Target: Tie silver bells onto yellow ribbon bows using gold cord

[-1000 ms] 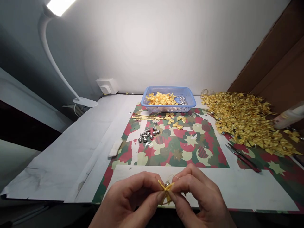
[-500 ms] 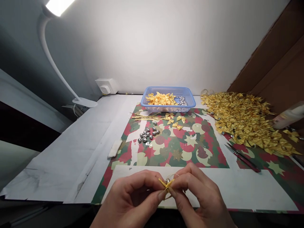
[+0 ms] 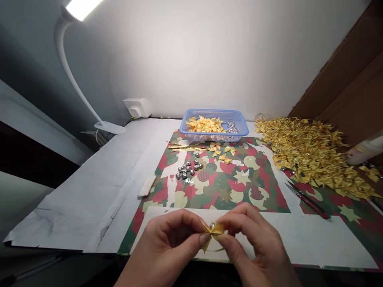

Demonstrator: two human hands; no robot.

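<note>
Between my two hands, close to the table's front edge, is a yellow ribbon bow (image 3: 216, 230) with a small silver bell (image 3: 212, 225) at its top. My left hand (image 3: 176, 243) pinches the bow's left side between thumb and forefinger. On the right side, my right hand (image 3: 251, 241) grips the bow with thumb and fingertips. A thin gold cord loops below the bow. Beyond the hands lie several loose silver bells (image 3: 186, 170), a few yellow bows (image 3: 225, 159) and a bundle of gold cords (image 3: 187, 148).
A blue basket (image 3: 214, 137) of yellow bows and silver bells stands by the wall. To the right is a big heap of yellow bows (image 3: 311, 155), with dark-red-handled scissors (image 3: 309, 201) and a white bottle (image 3: 365, 151) nearby. A white lamp (image 3: 72, 79) stands left.
The bow has turned and spread between my fingers, its loop and tail showing more. My right fingertips have shifted slightly right. The view has moved a little.
</note>
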